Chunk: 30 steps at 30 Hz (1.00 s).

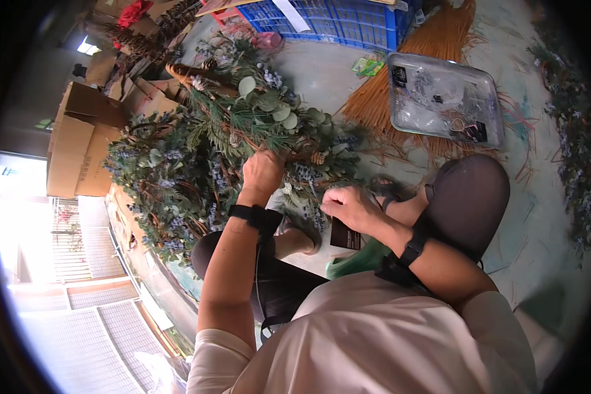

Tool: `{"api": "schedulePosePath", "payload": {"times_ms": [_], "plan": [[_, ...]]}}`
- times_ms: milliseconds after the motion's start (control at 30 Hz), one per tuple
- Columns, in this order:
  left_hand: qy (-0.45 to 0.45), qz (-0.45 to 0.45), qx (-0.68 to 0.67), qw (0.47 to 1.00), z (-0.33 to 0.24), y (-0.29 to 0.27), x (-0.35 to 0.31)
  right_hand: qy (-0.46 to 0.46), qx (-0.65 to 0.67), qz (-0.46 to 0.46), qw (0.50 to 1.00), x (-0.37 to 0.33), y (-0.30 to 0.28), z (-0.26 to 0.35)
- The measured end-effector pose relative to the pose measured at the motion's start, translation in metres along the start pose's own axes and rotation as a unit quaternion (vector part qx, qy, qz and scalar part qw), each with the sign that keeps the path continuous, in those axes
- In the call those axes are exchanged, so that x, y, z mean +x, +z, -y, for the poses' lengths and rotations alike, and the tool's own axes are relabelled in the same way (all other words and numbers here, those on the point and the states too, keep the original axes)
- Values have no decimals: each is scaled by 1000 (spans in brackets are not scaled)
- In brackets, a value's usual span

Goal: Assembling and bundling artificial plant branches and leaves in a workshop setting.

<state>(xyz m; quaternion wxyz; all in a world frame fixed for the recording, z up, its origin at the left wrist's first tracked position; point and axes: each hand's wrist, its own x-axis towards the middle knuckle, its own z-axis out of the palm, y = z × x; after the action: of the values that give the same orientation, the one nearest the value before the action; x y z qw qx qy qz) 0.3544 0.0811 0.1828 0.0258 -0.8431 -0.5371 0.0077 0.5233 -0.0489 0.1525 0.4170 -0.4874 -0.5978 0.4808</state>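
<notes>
My left hand (264,174) is closed around the lower edge of a wreath (269,119) of green pine sprigs, round eucalyptus leaves, blue berries and small pine cones on a brown twig ring. Just right of it, my right hand (351,207) has its fingers curled together near the wreath's lower right sprigs. Whatever lies between those fingertips is too small to make out. A dark printed card (343,235) shows directly below the right hand, partly covered by it; I cannot tell what it is fastened to.
More similar wreaths (171,190) are heaped at left, beside cardboard boxes (88,141). A metal tray (499,121) with clear bags and dark cards sits on orange-brown bristles (368,98). Behind stands a blue crate (348,23). Greenery (568,144) lies along the right.
</notes>
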Motion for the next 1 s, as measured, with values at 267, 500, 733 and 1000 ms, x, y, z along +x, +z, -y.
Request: {"api": "schedulePosePath", "payload": {"times_ms": [267, 500, 733, 1000], "plan": [[-44, -162, -38, 985, 74, -3, -22, 34, 3, 5, 999, -1, -3, -8], [11, -106, -123, 987, 138, 23, -28, -127, -60, 19, 990, 74, 0, 42], [-135, 42, -462, 876, 77, 77, -48, -108, -294, 125, 941, 125, 1, 49], [-83, 95, -390, 912, 53, 36, -31, -71, -467, 243, 847, 163, 8, 40]]}}
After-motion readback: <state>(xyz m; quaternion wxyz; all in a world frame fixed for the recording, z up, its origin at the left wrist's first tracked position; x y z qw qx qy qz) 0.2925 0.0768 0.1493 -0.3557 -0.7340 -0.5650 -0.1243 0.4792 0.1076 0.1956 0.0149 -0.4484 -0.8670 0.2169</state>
